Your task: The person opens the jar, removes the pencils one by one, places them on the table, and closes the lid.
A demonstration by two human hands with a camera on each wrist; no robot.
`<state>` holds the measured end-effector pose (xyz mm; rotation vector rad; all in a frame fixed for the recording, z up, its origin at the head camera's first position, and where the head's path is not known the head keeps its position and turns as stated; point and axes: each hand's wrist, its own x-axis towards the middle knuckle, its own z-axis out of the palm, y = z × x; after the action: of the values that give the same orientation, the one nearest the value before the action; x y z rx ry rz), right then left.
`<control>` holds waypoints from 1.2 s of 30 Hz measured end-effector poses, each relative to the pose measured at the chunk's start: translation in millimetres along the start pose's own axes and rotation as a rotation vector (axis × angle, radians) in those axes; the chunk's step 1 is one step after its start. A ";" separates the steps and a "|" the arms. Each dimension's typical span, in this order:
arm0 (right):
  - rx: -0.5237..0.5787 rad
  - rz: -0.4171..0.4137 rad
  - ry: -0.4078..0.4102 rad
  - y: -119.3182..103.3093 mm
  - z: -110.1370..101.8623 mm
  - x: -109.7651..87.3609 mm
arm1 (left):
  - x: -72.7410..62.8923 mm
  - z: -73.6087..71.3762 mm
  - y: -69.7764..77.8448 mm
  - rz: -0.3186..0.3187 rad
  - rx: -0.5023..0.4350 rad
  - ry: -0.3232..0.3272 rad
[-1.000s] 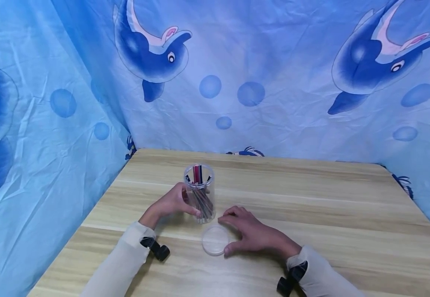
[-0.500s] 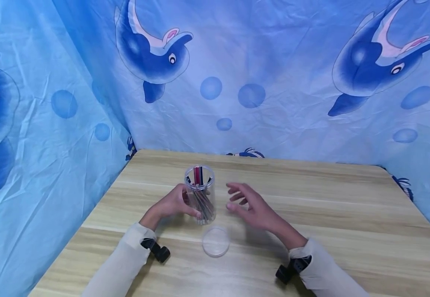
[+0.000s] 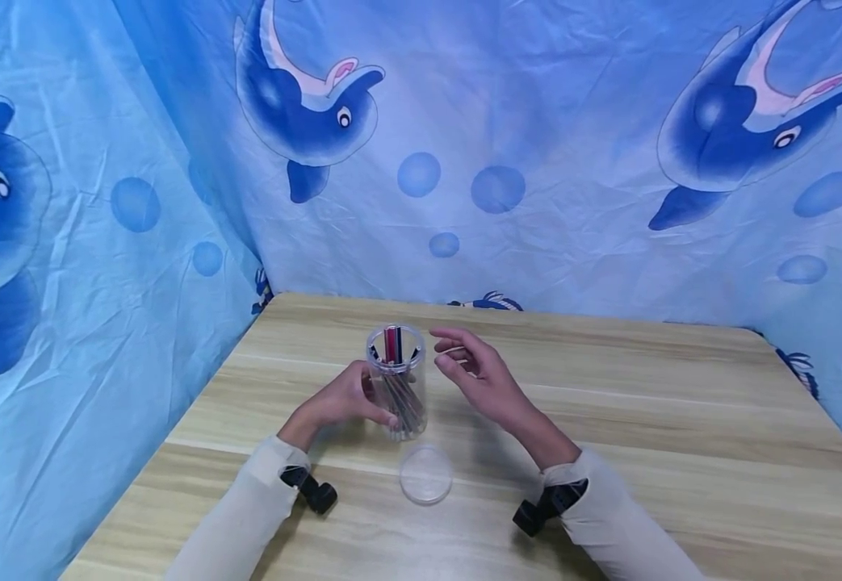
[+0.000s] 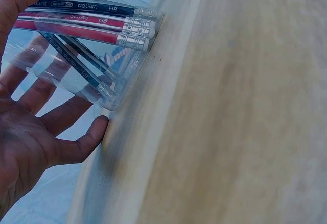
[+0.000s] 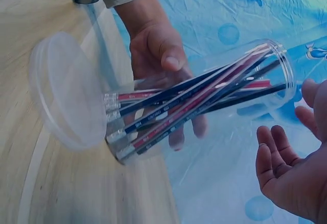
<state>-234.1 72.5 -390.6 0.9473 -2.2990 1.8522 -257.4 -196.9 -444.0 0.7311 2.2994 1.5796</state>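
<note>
The jar, upright nearer the left edge of the desk than the right, looks light, stiff and slick, best held round its wall, where the left hand grips it, while the right hand, fingers relaxed and empty, is beside the rim, not the lid as 1 second ago.

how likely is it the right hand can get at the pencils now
Quite likely yes: the empty right hand is near the clear jar's open top, where pencils show, and the lid lies on the table. The left hand holds the jar lower down.
</note>
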 end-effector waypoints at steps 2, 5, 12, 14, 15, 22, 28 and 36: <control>0.012 -0.008 0.003 -0.2 4.0 4.0 | 0.5 -0.3 0.3 0.005 -0.009 -0.007; 0.027 -0.020 -0.006 0.0 10.6 11.6 | 0.0 -1.6 0.1 0.006 0.001 0.004; -0.021 -0.085 -0.035 1.8 18.9 22.3 | -0.7 -1.5 -2.6 0.018 -0.022 -0.004; -0.068 -0.115 -0.040 3.8 17.9 22.4 | -0.2 -0.8 -3.0 0.022 -0.030 -0.015; -0.090 -0.129 -0.044 4.7 17.1 22.3 | 0.1 -0.5 -2.7 0.022 -0.031 -0.018; -0.184 -0.188 -0.072 4.8 12.4 27.5 | 2.9 -2.0 0.8 0.031 -0.022 -0.008; -0.181 -0.184 -0.110 2.8 8.1 30.0 | 7.7 -2.1 0.3 0.031 -0.007 -0.010; -0.179 -0.198 -0.129 3.3 8.9 31.0 | 4.8 -1.2 -3.6 0.028 -0.035 -0.016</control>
<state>-257.9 51.6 -383.7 1.2474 -2.2953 1.5235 -262.9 -196.4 -446.5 0.7681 2.2543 1.6155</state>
